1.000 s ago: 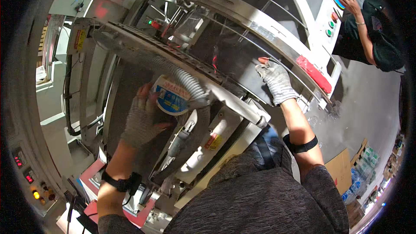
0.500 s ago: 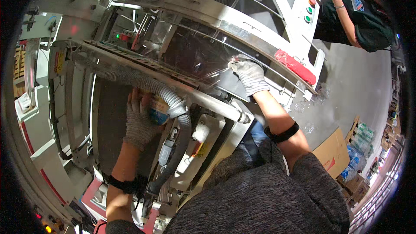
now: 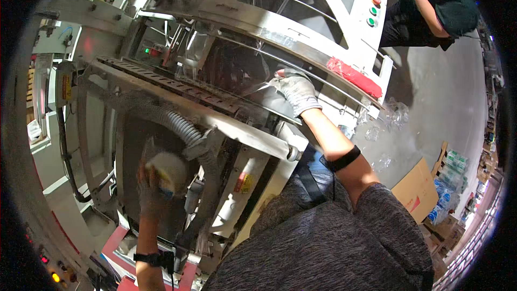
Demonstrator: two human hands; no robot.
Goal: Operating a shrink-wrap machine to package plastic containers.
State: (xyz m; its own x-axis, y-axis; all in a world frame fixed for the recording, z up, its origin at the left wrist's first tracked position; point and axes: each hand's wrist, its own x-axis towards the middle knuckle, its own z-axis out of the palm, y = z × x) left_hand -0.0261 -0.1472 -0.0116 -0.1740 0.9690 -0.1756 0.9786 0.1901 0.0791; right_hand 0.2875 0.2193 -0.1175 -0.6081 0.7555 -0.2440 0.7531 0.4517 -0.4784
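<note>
A white-framed machine [image 3: 269, 28] spreads across the middle and toward 12 o'clock, with a co-worker [image 3: 451, 5] in dark clothing beyond it at about 1 o'clock. A slotted metal bar [image 3: 169, 84] crosses the machine between the person's two hands, and a grey corrugated hose [image 3: 182, 125] curves just below it. Toward 4 o'clock a cardboard sheet [image 3: 416, 193] leans near the floor. The right hand [image 3: 295, 90], gloved, is drawn narrow with its fingertips pinching clear film [image 3: 261, 87], which stretches from them toward 9 o'clock; a red wrapped bundle [image 3: 354, 77] lies well apart from this hand at 3 o'clock. Down toward 8 o'clock, the blurred left hand [image 3: 149, 186] has its fingers over the left edge of a round, pale-topped container [image 3: 171, 168], which sits at 1 to 2 o'clock from the palm, touching; whether those fingers grip it I cannot tell.
</note>
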